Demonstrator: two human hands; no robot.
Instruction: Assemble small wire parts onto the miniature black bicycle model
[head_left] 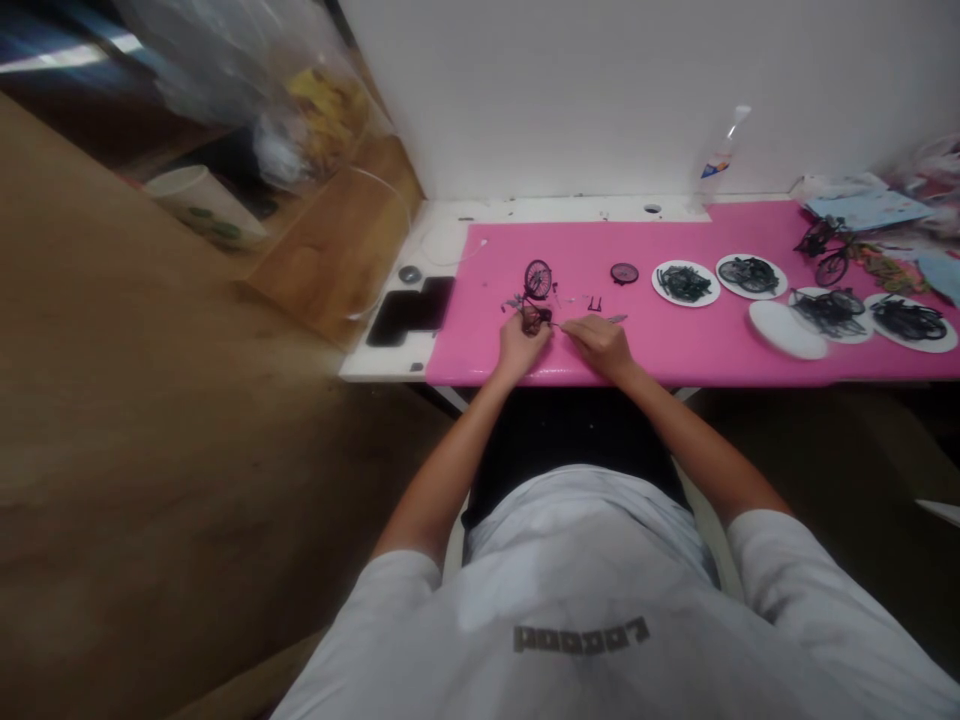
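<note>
My left hand (pixel 521 345) is closed around the lower part of a dark miniature bicycle (pixel 538 281), whose spoked wheel points away from me. Between the fingers of my right hand (pixel 600 343) is a slim tool that looks like a small screwdriver (pixel 618 318). Its thin tip reaches left to the bicycle, and its end sticks out to the right. Whether the tip touches the bicycle I cannot tell. A loose miniature wheel (pixel 624 273) and small black parts (pixel 594 304) lie just beyond my hands.
White plates of dark bicycle parts (pixel 684 284) line the pink mat's right side, near a blank white plate or lid (pixel 787 331). Another miniature bicycle (pixel 829 250) stands behind them. A clear bottle (pixel 724 150) is against the wall; a black phone-like object (pixel 409 313) lies left.
</note>
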